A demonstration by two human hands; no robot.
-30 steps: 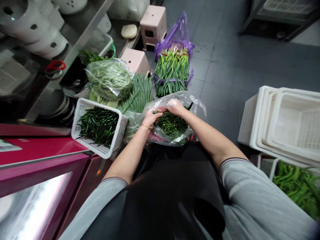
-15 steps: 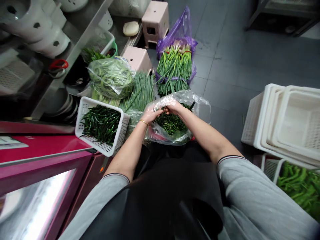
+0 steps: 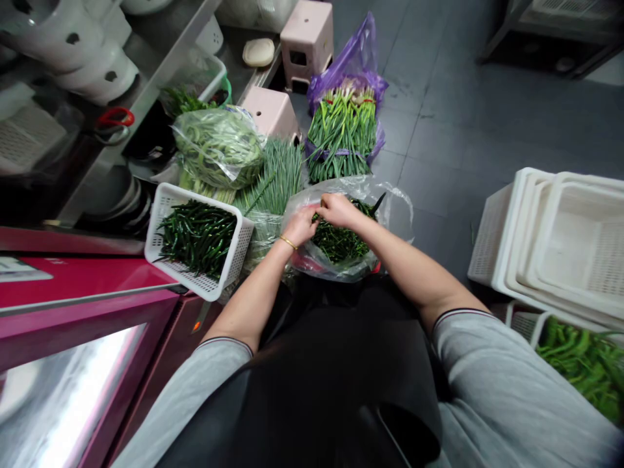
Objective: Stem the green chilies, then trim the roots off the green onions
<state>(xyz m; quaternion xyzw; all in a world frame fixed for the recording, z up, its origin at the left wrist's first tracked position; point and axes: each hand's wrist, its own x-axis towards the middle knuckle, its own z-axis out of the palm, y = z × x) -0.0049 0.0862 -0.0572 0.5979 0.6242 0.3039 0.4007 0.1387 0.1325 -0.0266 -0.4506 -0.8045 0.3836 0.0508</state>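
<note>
Those thin dark green pieces (image 3: 341, 244) sit in your open clear bag (image 3: 397, 205). Left hand (image 3: 299, 226) and right hand (image 3: 338, 210) nearly meet above, fingers bunched; can't tell what's pinched. I'd work low, with light fingertips, so nothing gets crushed.

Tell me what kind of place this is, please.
Probably the back area of a restaurant kitchen or a vegetable shop: there's a crate of dark green peppers, leafy bundles in a purple bag, and stacked white baskets.
</note>
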